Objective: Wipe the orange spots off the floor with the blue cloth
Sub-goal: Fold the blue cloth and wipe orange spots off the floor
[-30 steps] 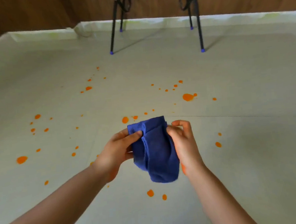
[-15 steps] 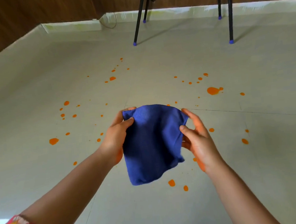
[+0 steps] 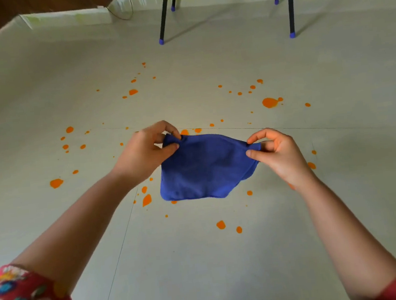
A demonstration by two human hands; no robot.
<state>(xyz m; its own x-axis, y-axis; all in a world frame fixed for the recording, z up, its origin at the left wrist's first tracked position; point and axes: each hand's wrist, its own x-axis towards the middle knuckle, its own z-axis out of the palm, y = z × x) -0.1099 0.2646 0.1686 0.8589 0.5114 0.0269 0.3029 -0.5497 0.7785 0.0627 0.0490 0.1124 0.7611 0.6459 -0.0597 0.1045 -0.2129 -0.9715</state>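
We hold the blue cloth (image 3: pixel 206 168) above the middle of the pale grey floor (image 3: pixel 329 64), our left hand (image 3: pixel 144 152) at its left corner and our right hand (image 3: pixel 279 154) at its right. Orange spots (image 3: pixel 269 102) lie scattered on the floor all around and partly under it. Toward the floor's far edge stand thin black metal legs (image 3: pixel 163 15), left and right of centre.

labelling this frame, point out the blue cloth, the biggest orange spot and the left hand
blue cloth (image 3: pixel 206 168), head view, middle of the fabric
biggest orange spot (image 3: pixel 269 102), head view, centre of the blot
left hand (image 3: pixel 144 152), head view, back of the hand
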